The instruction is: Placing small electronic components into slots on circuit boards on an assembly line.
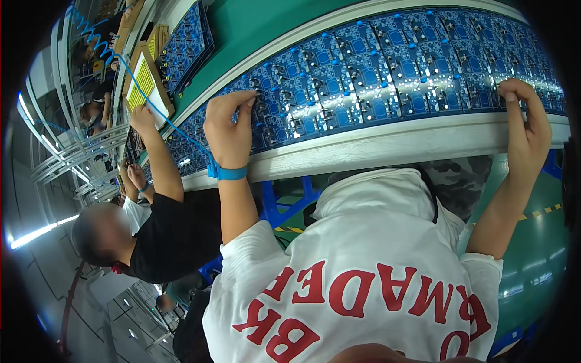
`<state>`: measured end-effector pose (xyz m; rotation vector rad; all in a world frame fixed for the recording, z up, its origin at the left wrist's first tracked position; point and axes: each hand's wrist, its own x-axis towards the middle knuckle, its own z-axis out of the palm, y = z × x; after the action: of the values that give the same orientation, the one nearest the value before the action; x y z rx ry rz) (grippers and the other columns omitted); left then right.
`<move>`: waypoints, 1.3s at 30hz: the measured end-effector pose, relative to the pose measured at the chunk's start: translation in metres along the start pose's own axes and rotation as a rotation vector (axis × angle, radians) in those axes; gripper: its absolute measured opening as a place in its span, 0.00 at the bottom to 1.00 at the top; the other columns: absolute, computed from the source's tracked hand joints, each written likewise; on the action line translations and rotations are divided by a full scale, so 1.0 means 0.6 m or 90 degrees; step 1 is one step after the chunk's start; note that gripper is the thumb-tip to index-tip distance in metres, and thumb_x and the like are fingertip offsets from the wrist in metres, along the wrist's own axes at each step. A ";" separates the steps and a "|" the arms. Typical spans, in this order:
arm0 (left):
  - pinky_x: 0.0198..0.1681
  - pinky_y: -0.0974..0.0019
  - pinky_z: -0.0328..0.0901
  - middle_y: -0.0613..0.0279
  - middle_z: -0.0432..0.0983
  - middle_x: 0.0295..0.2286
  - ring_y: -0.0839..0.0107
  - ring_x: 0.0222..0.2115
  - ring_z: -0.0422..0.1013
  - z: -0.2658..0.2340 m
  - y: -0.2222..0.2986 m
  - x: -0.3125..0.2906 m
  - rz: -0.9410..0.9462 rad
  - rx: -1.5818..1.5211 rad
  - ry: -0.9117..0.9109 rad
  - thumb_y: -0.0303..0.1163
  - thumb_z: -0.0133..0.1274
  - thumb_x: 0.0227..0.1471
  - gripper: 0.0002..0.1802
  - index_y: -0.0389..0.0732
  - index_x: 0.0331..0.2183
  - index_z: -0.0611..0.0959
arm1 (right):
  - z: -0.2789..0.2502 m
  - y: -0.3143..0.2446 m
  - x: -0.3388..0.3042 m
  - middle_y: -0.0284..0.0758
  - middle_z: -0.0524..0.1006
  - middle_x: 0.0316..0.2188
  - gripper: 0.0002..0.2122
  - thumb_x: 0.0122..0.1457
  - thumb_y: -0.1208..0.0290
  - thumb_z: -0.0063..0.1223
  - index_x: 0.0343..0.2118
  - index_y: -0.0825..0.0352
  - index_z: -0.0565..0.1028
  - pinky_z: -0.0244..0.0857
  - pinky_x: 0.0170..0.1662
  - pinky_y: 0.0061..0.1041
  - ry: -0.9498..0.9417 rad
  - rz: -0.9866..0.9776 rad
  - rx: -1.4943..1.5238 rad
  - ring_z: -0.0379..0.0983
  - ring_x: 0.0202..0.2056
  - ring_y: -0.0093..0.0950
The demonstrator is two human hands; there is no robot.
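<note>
1. The blue boards (376, 75) lie in a long row in front of the person, between 2 pale rails: the near rail (387, 143) and the far rail (305, 41).
2. The left hand (229, 130) is above the left part of the row, fingers curled and thumb drawn in toward the index finger; I cannot tell whether it grasps a part.
3. The right hand (529, 130) is at the right part of the row, thumb and index finger bent close together at the boards; whether anything is pinched there, I cannot tell.
4. A blue strap (232, 173) circles the left wrist, with a blue cord (172, 125) leading from it.
5. On the left, 1 co-worker in black (181, 239) reaches 1 hand (143, 120) toward a yellow tray (141, 83).
</note>
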<state>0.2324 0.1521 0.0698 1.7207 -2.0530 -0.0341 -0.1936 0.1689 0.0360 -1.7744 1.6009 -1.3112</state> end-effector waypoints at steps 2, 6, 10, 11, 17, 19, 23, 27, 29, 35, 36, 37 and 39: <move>0.38 0.63 0.69 0.60 0.81 0.30 0.62 0.33 0.75 0.000 0.002 0.001 -0.003 -0.004 -0.002 0.21 0.60 0.48 0.07 0.41 0.32 0.87 | 0.001 -0.001 0.000 0.31 0.78 0.34 0.06 0.63 0.81 0.48 0.39 0.71 0.77 0.64 0.44 0.15 0.004 0.002 0.002 0.73 0.38 0.18; 0.38 0.63 0.69 0.60 0.82 0.30 0.62 0.33 0.75 -0.002 0.002 0.002 -0.005 -0.007 -0.011 0.20 0.60 0.47 0.07 0.41 0.31 0.87 | -0.001 0.002 -0.001 0.31 0.78 0.35 0.06 0.63 0.81 0.48 0.39 0.71 0.77 0.64 0.44 0.16 0.010 0.003 0.000 0.73 0.38 0.19; 0.39 0.63 0.68 0.60 0.82 0.30 0.62 0.34 0.75 -0.006 -0.003 0.001 0.005 0.002 -0.025 0.21 0.60 0.47 0.07 0.41 0.31 0.86 | -0.003 0.003 -0.001 0.31 0.79 0.35 0.06 0.63 0.81 0.48 0.38 0.71 0.77 0.65 0.45 0.16 0.004 0.001 -0.010 0.73 0.39 0.19; 0.39 0.63 0.68 0.60 0.82 0.31 0.62 0.34 0.75 -0.006 -0.003 0.002 0.010 0.003 -0.026 0.20 0.60 0.47 0.07 0.41 0.31 0.86 | -0.003 0.003 0.000 0.32 0.79 0.35 0.06 0.63 0.81 0.48 0.38 0.71 0.77 0.65 0.45 0.16 0.005 -0.001 -0.010 0.73 0.39 0.19; 0.40 0.63 0.68 0.61 0.82 0.31 0.62 0.34 0.75 -0.003 -0.007 0.002 -0.009 -0.016 -0.024 0.20 0.60 0.47 0.07 0.42 0.31 0.87 | -0.004 0.005 -0.001 0.32 0.79 0.35 0.06 0.63 0.81 0.49 0.39 0.71 0.77 0.65 0.45 0.16 -0.001 0.005 -0.008 0.74 0.39 0.19; 0.40 0.64 0.68 0.61 0.82 0.31 0.63 0.34 0.75 -0.003 -0.010 0.001 -0.006 -0.018 -0.028 0.20 0.60 0.47 0.07 0.42 0.31 0.87 | -0.005 0.004 -0.001 0.32 0.79 0.35 0.06 0.63 0.81 0.48 0.39 0.71 0.77 0.65 0.45 0.16 -0.003 0.004 -0.008 0.74 0.39 0.19; 0.40 0.64 0.68 0.61 0.82 0.31 0.63 0.33 0.75 -0.002 -0.011 0.001 -0.008 -0.022 -0.025 0.20 0.60 0.47 0.07 0.42 0.31 0.86 | -0.005 0.006 -0.001 0.32 0.79 0.36 0.06 0.63 0.81 0.48 0.39 0.71 0.77 0.65 0.46 0.16 -0.003 0.004 -0.009 0.74 0.39 0.20; 0.40 0.65 0.68 0.61 0.82 0.31 0.64 0.33 0.75 0.000 -0.009 0.001 -0.021 -0.025 -0.022 0.20 0.60 0.47 0.08 0.42 0.31 0.86 | -0.005 0.008 -0.001 0.32 0.79 0.36 0.06 0.63 0.82 0.48 0.39 0.71 0.77 0.65 0.46 0.16 -0.006 -0.003 -0.006 0.74 0.40 0.20; 0.40 0.65 0.68 0.61 0.82 0.31 0.64 0.33 0.75 0.000 -0.009 0.001 -0.027 -0.026 -0.021 0.20 0.60 0.47 0.08 0.42 0.31 0.86 | -0.006 0.009 -0.001 0.33 0.79 0.36 0.06 0.63 0.82 0.48 0.39 0.71 0.77 0.65 0.46 0.16 -0.008 -0.007 -0.004 0.74 0.40 0.20; 0.40 0.65 0.67 0.62 0.82 0.30 0.64 0.33 0.75 -0.001 -0.015 0.001 0.004 -0.025 -0.029 0.20 0.60 0.47 0.08 0.42 0.31 0.86 | -0.007 0.008 -0.002 0.33 0.79 0.36 0.06 0.63 0.82 0.48 0.39 0.71 0.77 0.65 0.46 0.17 -0.011 -0.002 -0.019 0.74 0.40 0.20; 0.41 0.65 0.67 0.62 0.82 0.30 0.64 0.33 0.75 -0.001 -0.016 0.001 0.008 -0.025 -0.030 0.19 0.59 0.47 0.08 0.42 0.31 0.86 | -0.007 0.008 -0.002 0.33 0.79 0.36 0.06 0.63 0.82 0.48 0.39 0.71 0.77 0.65 0.46 0.17 -0.009 -0.001 -0.021 0.74 0.40 0.20; 0.41 0.65 0.67 0.62 0.82 0.30 0.64 0.33 0.75 -0.002 -0.016 0.001 0.008 -0.025 -0.030 0.19 0.59 0.47 0.08 0.42 0.31 0.86 | -0.006 0.008 -0.002 0.33 0.79 0.36 0.06 0.63 0.82 0.48 0.39 0.71 0.77 0.65 0.46 0.17 -0.009 -0.001 -0.021 0.74 0.40 0.20; 0.41 0.65 0.66 0.62 0.82 0.30 0.64 0.33 0.74 -0.003 -0.014 0.003 0.056 0.007 -0.032 0.19 0.59 0.46 0.09 0.43 0.32 0.86 | -0.006 0.007 -0.001 0.33 0.79 0.36 0.06 0.63 0.82 0.48 0.39 0.71 0.77 0.65 0.46 0.17 -0.007 -0.005 -0.014 0.74 0.40 0.20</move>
<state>0.2406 0.1489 0.0696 1.6496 -2.1669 -0.0376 -0.1991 0.1695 0.0339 -1.7995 1.6102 -1.2900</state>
